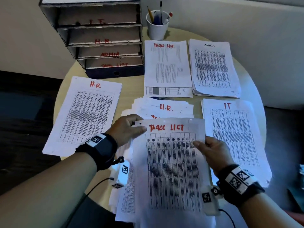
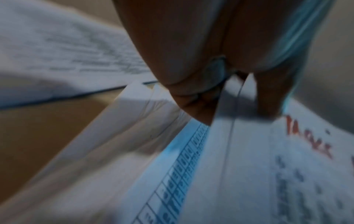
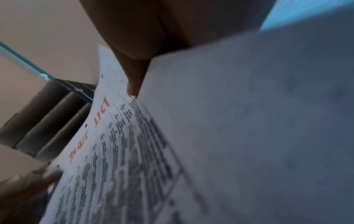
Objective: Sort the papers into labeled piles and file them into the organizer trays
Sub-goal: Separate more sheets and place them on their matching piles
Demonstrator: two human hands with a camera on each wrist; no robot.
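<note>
A sheet headed "Tasks List" (image 1: 171,162) is lifted above the unsorted stack (image 1: 162,109) at the table's near middle. My left hand (image 1: 130,129) pinches its top left corner, thumb on top (image 2: 268,97). My right hand (image 1: 212,152) pinches its right edge, thumb on the print (image 3: 134,78). The sheet (image 3: 114,151) curls upward in the right wrist view. Sorted piles lie around: H.R (image 1: 85,112) at left, Tasks List (image 1: 166,66) and Admin (image 1: 213,68) at the back, IT (image 1: 233,135) at right. The dark organizer (image 1: 98,37) has trays labeled I.T., H.R., Admin, Task List.
A white cup of pens and pencils (image 1: 157,25) stands behind the Tasks List pile. The round beige table (image 1: 131,86) ends in dark floor at left. A pale wall rises behind and to the right.
</note>
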